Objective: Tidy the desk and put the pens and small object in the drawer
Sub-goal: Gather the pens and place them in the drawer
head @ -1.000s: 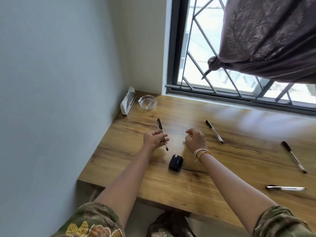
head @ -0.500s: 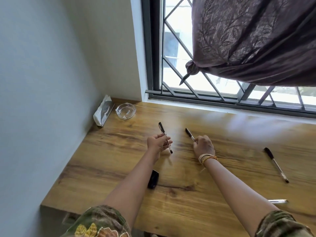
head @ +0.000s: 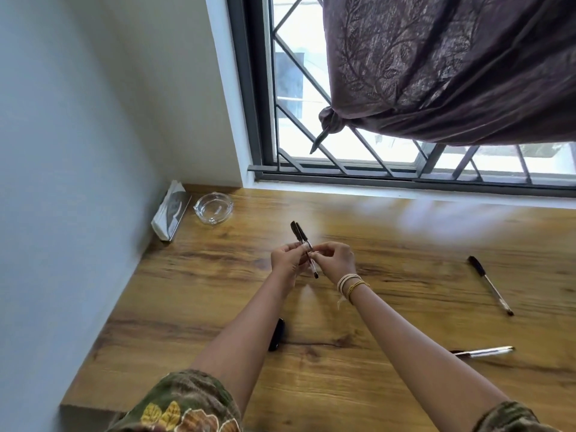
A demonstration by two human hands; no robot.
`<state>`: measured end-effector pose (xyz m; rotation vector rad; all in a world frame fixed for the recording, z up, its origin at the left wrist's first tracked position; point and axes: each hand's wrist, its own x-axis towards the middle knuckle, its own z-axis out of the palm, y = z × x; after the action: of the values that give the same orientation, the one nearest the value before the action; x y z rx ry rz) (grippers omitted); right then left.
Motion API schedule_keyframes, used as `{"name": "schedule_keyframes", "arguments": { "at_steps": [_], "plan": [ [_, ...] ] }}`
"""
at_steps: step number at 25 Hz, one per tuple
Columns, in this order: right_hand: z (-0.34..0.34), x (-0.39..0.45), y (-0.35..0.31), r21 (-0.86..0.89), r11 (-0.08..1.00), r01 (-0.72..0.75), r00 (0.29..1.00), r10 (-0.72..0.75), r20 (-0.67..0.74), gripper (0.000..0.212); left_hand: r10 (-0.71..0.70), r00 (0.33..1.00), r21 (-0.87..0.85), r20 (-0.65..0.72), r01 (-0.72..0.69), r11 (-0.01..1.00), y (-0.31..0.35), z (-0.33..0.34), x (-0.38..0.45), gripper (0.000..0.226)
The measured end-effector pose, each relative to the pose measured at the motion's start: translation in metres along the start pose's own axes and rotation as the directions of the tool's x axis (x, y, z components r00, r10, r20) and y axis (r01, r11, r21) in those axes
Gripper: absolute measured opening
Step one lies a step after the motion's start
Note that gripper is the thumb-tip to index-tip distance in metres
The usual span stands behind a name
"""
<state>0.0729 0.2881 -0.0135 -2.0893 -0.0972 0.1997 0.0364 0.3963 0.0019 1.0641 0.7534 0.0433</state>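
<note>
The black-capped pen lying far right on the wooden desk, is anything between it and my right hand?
Nothing visible blocks it. Bare wooden desk lies between the right hand and the black-capped pen. That hand is busy, though, pinching two black-capped pens together with the left hand.

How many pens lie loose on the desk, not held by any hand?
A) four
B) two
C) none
B: one pen lies at the right and a second pen lies nearer the front edge of the desk; the other two pens are held between the left hand and the right hand.
</note>
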Motion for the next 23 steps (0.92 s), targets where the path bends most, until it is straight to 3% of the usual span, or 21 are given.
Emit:
{"name": "schedule_keyframes", "arguments": {
  "at_steps": [6, 23],
  "plan": [
    [0.015, -0.012, -0.006, 0.178, 0.982, -0.066, 0.997, 0.071, -0.021, 0.017, -0.053, 0.998, -0.029, 0.036, 0.054, 0.998, 0.005, -0.014, 0.002, 0.011],
    [-0.008, -0.046, 0.017, 0.312, 0.938, -0.152, 0.98, 0.184, -0.077, 0.016, -0.127, 0.947, 0.103, 0.295, 0.101, 0.99, -0.019, -0.007, -0.006, 0.007]
  ]
}}
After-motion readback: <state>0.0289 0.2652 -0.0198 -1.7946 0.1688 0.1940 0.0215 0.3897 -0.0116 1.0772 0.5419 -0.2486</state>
